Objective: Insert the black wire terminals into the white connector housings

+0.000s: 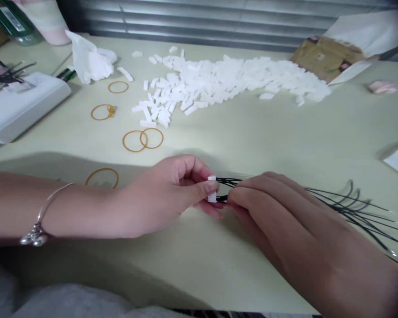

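Observation:
Between the thumb and fingers of my left hand is a small white plastic connector housing. Several thin black wires run out of its right side. My right hand is closed around those wires close to the connector, its fingertips partly hidden behind the hand. Past my right hand the loose wire ends fan out over the table, some with bare or metal tips. A large heap of white connector housings lies farther back, apart from both hands.
Yellow rubber bands lie left of centre, one beside my left wrist. A crumpled white tissue and a white box-shaped device are at the left. An opened packet stands at the back right, before the window blinds.

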{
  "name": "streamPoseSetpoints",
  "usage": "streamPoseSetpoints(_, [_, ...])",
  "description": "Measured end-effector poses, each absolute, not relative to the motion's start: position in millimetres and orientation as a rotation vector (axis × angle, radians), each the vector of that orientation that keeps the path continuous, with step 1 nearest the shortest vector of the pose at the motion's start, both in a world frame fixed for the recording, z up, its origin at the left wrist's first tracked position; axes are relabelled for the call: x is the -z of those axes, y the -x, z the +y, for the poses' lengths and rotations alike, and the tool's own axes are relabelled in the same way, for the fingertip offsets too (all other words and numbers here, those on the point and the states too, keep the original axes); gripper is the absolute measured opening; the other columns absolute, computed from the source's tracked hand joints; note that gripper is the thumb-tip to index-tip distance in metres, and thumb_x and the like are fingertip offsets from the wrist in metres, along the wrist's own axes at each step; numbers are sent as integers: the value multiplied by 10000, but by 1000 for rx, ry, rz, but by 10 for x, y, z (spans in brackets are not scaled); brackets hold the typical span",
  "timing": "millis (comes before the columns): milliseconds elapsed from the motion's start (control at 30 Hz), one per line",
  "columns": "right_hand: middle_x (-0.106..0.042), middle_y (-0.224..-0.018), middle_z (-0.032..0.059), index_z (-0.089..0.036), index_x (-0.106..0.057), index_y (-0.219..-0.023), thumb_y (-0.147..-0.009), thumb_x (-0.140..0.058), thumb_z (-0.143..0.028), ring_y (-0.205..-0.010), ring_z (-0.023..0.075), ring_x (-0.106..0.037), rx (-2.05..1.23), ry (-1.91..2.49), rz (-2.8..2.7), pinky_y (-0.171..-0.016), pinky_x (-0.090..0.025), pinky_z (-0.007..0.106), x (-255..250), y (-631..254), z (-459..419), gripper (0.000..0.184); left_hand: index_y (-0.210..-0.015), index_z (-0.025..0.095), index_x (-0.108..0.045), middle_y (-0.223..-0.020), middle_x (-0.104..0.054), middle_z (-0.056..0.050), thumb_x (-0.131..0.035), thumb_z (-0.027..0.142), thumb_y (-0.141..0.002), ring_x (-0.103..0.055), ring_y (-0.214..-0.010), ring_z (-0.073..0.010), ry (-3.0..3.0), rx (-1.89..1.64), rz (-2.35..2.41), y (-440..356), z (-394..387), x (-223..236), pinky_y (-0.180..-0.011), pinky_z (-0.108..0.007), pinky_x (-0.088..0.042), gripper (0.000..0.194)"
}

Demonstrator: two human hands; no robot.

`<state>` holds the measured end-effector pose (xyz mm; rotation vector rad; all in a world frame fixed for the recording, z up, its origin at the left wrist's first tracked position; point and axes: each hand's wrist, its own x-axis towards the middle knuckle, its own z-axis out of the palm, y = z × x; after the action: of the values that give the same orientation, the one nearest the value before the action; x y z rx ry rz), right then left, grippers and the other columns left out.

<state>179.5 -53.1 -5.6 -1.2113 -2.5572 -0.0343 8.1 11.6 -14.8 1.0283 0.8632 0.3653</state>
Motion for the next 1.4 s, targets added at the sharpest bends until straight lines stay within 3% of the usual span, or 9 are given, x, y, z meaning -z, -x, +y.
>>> streamPoseSetpoints(133, [-539, -681, 88, -104, -549, -776, -809, -397, -27, -685, 233, -507, 165, 1147, -2589, -537, -408, 351, 46, -1723, -521, 174, -739, 172, -486, -638, -607, 49, -564, 245, -807, -640, -652, -113, -1091, -360, 860, -70, 116, 151, -644, -240, -429, 127])
streamPoseSetpoints(333, [-563, -666, 95, -106, -568, -752, -820, -381, -21, -690, 228, -517, 238, 1123, -2615, -547, -422, 350, 40, -1683, -537, 216, -726, 178, -483, -628, -602, 46, -546, 222, -811, -639, -642, -119, -1139, -374, 855, -77, 123, 144, -626, -236, -444, 115])
streamPoseSetpoints(633, [-514, -826, 19, -165, -504, -869, -839, -488, -105, -749, 147, -473, -74, 1331, -2466, -673, -387, 270, 89, -1854, -569, 69, -762, 174, -554, -705, -623, 34, -617, 261, -765, -626, -720, -106, -1046, -394, 860, -84, 117, 159, -710, -230, -436, 107])
streamPoseSetpoints(967, [-529, -758, 5, -194, -530, -776, -882, -443, -172, -612, 109, -466, -57, 1347, -2438, -488, -320, 244, 53, -1834, -575, 140, -737, 166, -596, -638, -639, 49, -620, 144, -757, -603, -615, -63, -1020, -351, 832, -85, 135, 135, -637, -179, -435, 38])
streamPoseSetpoints(1133, [-504, -707, -11, -188, -509, -773, -861, -473, -130, -613, 109, -465, -72, 1333, -2400, -523, -336, 246, 56, -1781, -580, 111, -722, 152, -572, -598, -620, 61, -594, 114, -774, -589, -567, -37, -1061, -335, 834, -104, 130, 119, -562, -134, -413, 68])
streamPoseSetpoints(1300, [-533, -787, 8, -185, -506, -780, -862, -451, -107, -683, 122, -491, -75, 1328, -2434, -604, -371, 262, 89, -1743, -617, 126, -733, 152, -545, -590, -603, 64, -595, 148, -782, -592, -570, -45, -1094, -357, 862, -104, 128, 105, -557, -140, -421, 71])
streamPoseSetpoints(1400, [-537, -783, 4, -191, -510, -794, -873, -435, -122, -662, 116, -489, -80, 1333, -2446, -568, -369, 256, 55, -1786, -614, 129, -731, 152, -541, -588, -605, 60, -586, 145, -788, -596, -580, -52, -1114, -345, 858, -99, 128, 106, -568, -149, -426, 73])
